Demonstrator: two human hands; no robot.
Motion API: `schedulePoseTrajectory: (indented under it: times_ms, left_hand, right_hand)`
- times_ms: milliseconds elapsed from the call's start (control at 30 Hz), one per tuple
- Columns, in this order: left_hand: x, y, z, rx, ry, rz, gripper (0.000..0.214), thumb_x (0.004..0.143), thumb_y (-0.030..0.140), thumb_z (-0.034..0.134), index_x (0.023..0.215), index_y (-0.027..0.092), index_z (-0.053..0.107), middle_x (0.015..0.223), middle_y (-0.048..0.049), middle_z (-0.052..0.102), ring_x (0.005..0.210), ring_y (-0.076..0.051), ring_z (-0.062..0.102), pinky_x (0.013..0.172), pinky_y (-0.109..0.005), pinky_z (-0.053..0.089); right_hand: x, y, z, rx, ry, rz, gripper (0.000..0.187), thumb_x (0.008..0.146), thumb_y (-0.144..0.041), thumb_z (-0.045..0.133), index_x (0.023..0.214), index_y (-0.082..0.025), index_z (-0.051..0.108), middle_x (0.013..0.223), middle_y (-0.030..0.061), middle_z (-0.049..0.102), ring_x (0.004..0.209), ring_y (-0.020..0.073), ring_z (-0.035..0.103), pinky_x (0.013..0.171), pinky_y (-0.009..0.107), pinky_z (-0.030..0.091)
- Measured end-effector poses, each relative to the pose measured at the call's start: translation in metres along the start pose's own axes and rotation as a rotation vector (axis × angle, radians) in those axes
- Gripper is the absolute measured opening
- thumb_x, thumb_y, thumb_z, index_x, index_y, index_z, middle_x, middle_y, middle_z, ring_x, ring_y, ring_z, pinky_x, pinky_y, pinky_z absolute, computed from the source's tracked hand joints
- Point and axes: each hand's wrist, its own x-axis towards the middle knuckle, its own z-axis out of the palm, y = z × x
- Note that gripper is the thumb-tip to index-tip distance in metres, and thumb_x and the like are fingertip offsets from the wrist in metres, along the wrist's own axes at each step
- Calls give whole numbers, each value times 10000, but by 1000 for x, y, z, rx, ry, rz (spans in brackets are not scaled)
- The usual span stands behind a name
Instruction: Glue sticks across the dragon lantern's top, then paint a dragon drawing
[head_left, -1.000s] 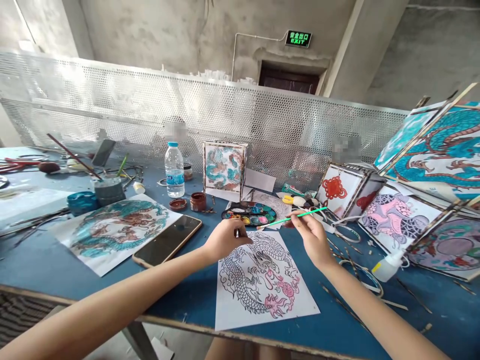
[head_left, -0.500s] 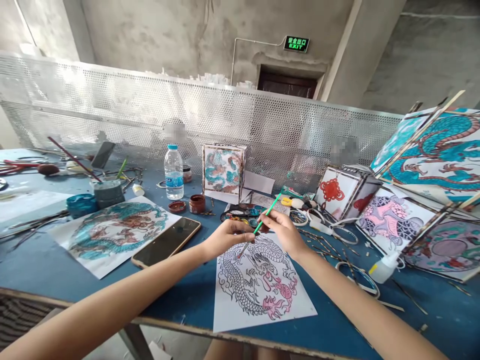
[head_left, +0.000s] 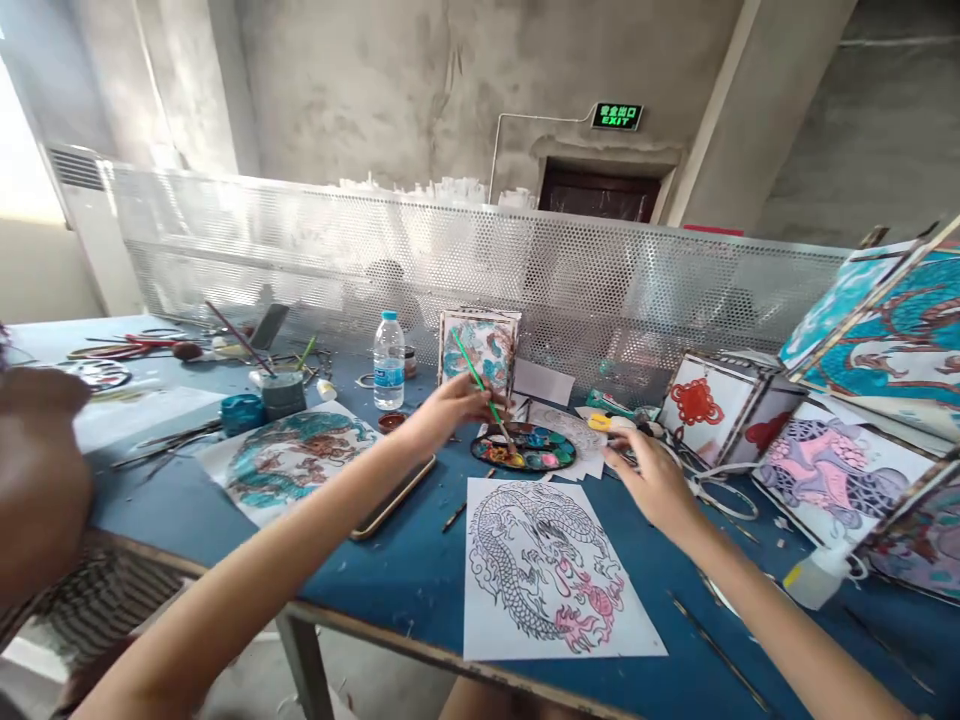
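My left hand (head_left: 457, 405) is closed around a green paintbrush (head_left: 469, 360), whose bristles touch the orange-yellow paint in the oval palette (head_left: 480, 461). The palette holds several colours and lies behind the dragon drawing (head_left: 517, 560). This sheet shows black outlines, with pink on the lower right part of the dragon. To the right of the palette is my right hand (head_left: 656, 485), thumb and fingers apart, holding nothing that I can see. A yellow-tipped object (head_left: 600, 422) lies just beyond its fingers.
A water bottle (head_left: 388, 365), blue paint jar (head_left: 241, 413) and grey cup with brushes (head_left: 282, 393) stand left. A painted dragon sheet (head_left: 300, 460) partly covers that side, near a phone (head_left: 397, 495). Painted lanterns (head_left: 697, 405) crowd the right. Another person's arm (head_left: 45, 470) is far left.
Both hands were at the brush over the drawing. My left hand has carried it back to the palette; my right hand has let go and moved right. The view has shifted left.
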Motion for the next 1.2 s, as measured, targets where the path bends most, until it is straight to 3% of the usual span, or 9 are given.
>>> schedulePoseTrajectory:
  times_ms: [100,200,300,400,633,800,933,1067,1200]
  left_hand:
    - [6,50,-55,367,148,39,116,831,157,536,947,153,526,1029,-111,663,850,-164,642,772,-333,516]
    - [3,89,-122,844,573,14,222,816,106,560,1021,133,478,948,-71,667,718,-105,619,680,-277,512]
    - [-12,108,-177,1121,736,-122,224,814,131,578,1003,89,466,901,-35,645,673,-82,557,678,-277,483]
    - [-28,105,-207,1259,824,-173,126,816,152,560,897,92,484,796,9,605,745,-109,497,761,-292,435]
    - [-30,74,-231,1379,794,-363,93,772,109,531,689,122,491,551,43,482,670,-117,440,707,-224,359]
    - [-22,69,-242,1413,755,-430,76,781,142,522,720,96,525,514,43,423,606,-100,401,651,-218,350]
    - [-18,69,-248,1424,731,-470,131,832,189,513,792,74,560,612,22,519,673,-112,485,684,-237,401]
    - [-11,66,-257,1386,711,-525,255,865,325,529,983,106,584,940,-55,610,818,-172,587,724,-346,495]
    - [-10,66,-266,1318,693,-343,285,868,329,529,1066,127,564,1045,-74,592,890,-191,592,761,-383,503]
  right_hand:
    - [-9,41,-4,-156,87,-21,352,854,-468,424,1012,-180,551,960,133,635,924,277,582,823,420,437]
    - [-16,69,-5,-197,121,19,363,854,-495,385,963,-195,558,947,134,648,908,286,595,796,416,453]
    - [-20,80,-3,-223,99,18,385,847,-514,367,932,-193,563,949,137,655,911,295,598,784,418,462]
    - [-22,79,1,-233,63,14,377,842,-509,371,899,-192,568,937,138,660,900,294,603,761,411,473]
    - [-25,81,1,-204,50,61,380,839,-525,378,918,-202,563,978,134,655,938,298,601,782,415,472]
    - [-24,87,-4,-176,66,108,386,831,-542,380,908,-212,565,950,125,658,920,290,607,777,401,468]
    - [-23,89,-5,-163,65,134,380,817,-544,390,884,-217,571,933,119,663,913,291,604,767,403,469]
    - [-23,90,-5,-150,25,146,350,812,-503,383,851,-207,568,904,114,663,880,283,610,751,394,469]
    - [-24,89,-5,-142,-19,149,309,810,-462,403,850,-204,568,915,101,660,879,271,607,750,376,462]
